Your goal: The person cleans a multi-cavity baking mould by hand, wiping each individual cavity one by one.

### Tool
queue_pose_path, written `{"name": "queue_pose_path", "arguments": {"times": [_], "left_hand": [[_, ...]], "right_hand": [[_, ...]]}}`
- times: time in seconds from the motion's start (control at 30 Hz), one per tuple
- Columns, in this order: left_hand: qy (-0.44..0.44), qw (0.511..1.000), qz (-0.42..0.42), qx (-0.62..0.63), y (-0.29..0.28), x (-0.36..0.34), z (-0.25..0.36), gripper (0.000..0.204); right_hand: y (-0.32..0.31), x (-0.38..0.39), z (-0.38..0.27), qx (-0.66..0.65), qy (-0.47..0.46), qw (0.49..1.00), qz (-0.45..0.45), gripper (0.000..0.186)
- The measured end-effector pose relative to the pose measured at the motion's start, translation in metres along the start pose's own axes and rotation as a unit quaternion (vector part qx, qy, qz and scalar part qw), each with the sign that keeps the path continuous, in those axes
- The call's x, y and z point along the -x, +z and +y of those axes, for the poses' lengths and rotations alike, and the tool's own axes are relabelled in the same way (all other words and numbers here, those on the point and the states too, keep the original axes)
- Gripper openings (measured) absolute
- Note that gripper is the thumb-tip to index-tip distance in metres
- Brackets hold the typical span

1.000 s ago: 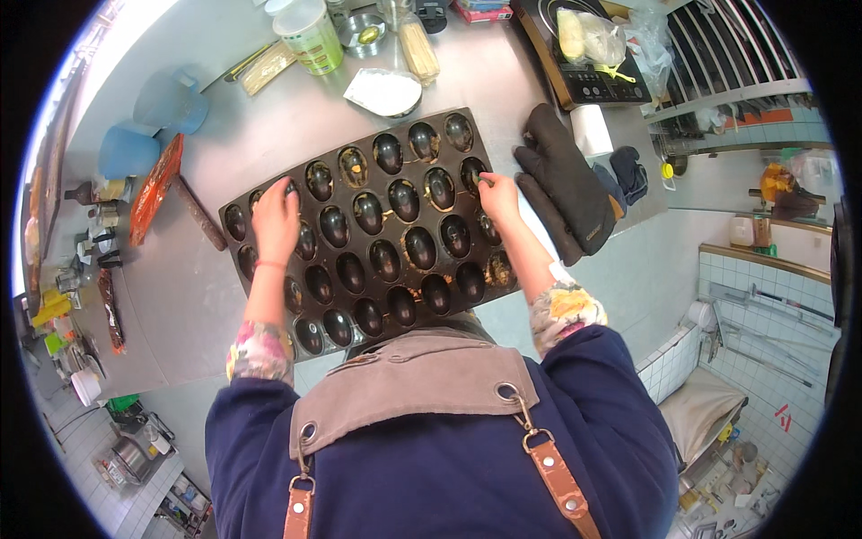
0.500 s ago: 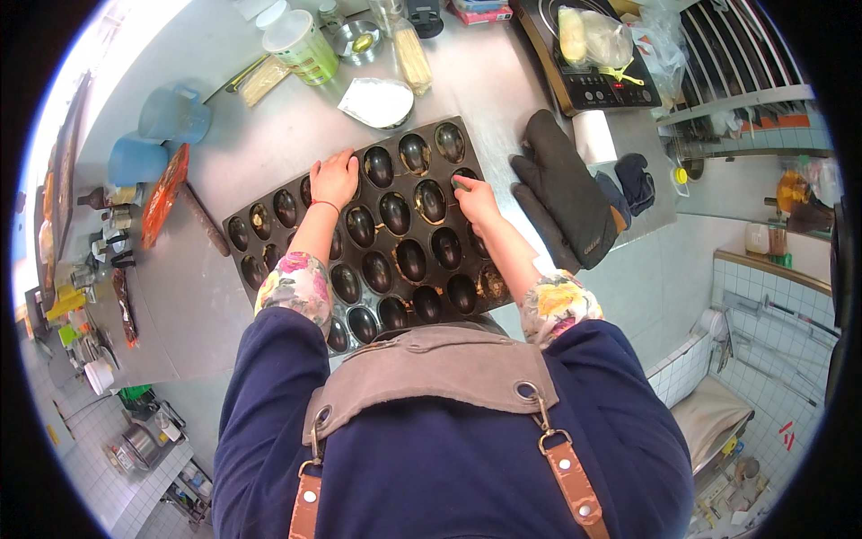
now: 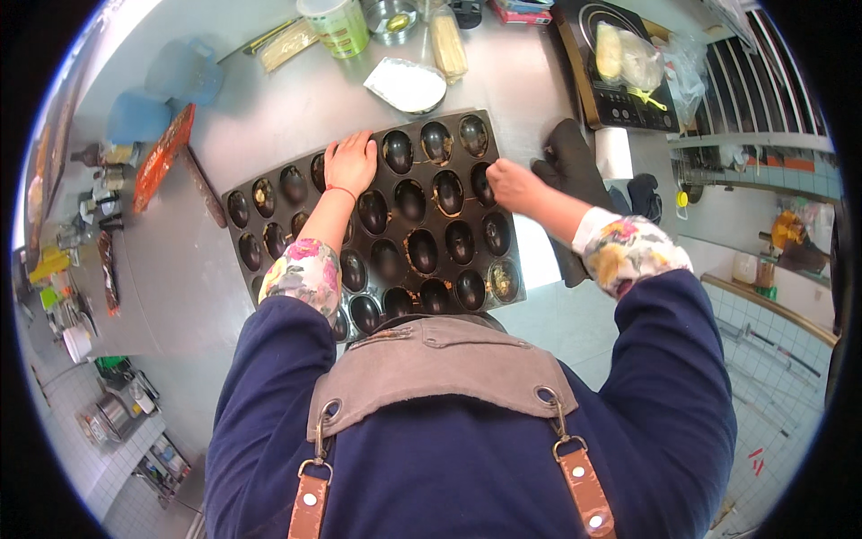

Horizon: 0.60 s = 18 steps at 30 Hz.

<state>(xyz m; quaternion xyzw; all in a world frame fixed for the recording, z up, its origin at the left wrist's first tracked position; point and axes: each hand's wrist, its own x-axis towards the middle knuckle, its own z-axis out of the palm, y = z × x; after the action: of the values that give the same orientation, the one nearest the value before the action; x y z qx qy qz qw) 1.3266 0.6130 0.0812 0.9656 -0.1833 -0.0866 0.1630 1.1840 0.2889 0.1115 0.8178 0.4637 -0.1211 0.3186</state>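
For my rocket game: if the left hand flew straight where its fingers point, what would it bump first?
Past the far rim of the dark rectangular tray with oval hollows, the left hand would probably meet the round dish of white stuff, though depth is unclear.

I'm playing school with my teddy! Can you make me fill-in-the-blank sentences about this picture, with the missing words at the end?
1. The thin band on the wrist of the left hand is coloured ____.
2. Of the left and right edges of the dark tray, the right hand is at the ____ one.
3. The big tub beyond the tray is white and ____.
4. The blue jugs stand off to the tray's ____, not its right.

Missing words: red; right; green; left.
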Motion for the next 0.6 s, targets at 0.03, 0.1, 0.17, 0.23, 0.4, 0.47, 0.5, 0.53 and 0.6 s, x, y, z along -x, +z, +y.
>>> {"name": "queue_pose_path", "arguments": {"times": [0.03, 0.1, 0.17, 0.23, 0.4, 0.47, 0.5, 0.53, 0.6], "left_hand": [[0.001, 1.0, 0.014, 0.001, 0.001, 0.0, 0.001, 0.042], [-0.002, 1.0, 0.028, 0.007, 0.0, 0.0, 0.0, 0.041], [-0.005, 1.0, 0.031, 0.003, 0.001, 0.006, -0.003, 0.041], [0.0, 1.0, 0.023, -0.004, -0.004, 0.004, -0.001, 0.041], [-0.003, 0.999, 0.04, 0.016, -0.002, 0.007, -0.004, 0.04], [-0.014, 0.999, 0.042, 0.021, 0.001, 0.006, -0.003, 0.041], [-0.017, 0.999, 0.042, 0.024, 0.002, 0.006, -0.002, 0.041], [-0.02, 0.998, 0.042, 0.036, 0.003, 0.004, -0.001, 0.041], [-0.027, 0.997, 0.042, 0.058, 0.004, 0.003, 0.001, 0.042]], "right_hand": [[0.004, 0.001, 0.014, 0.041, 0.001, 0.999, 0.034, 0.023], [0.003, 0.002, 0.023, 0.068, 0.011, 0.995, 0.072, 0.031], [-0.001, 0.002, 0.022, 0.039, 0.03, 0.996, 0.077, 0.034], [-0.001, 0.007, 0.001, -0.109, 0.107, 0.983, 0.099, 0.02], [-0.028, 0.005, -0.053, -0.433, 0.308, 0.846, 0.028, 0.031], [-0.032, -0.012, -0.06, -0.552, 0.392, 0.736, -0.014, 0.039], [-0.033, -0.022, -0.065, -0.605, 0.431, 0.669, -0.034, 0.044], [-0.028, -0.032, -0.069, -0.678, 0.473, 0.563, 0.001, 0.045], [-0.018, -0.055, -0.071, -0.785, 0.526, 0.319, 0.071, 0.048]]}}
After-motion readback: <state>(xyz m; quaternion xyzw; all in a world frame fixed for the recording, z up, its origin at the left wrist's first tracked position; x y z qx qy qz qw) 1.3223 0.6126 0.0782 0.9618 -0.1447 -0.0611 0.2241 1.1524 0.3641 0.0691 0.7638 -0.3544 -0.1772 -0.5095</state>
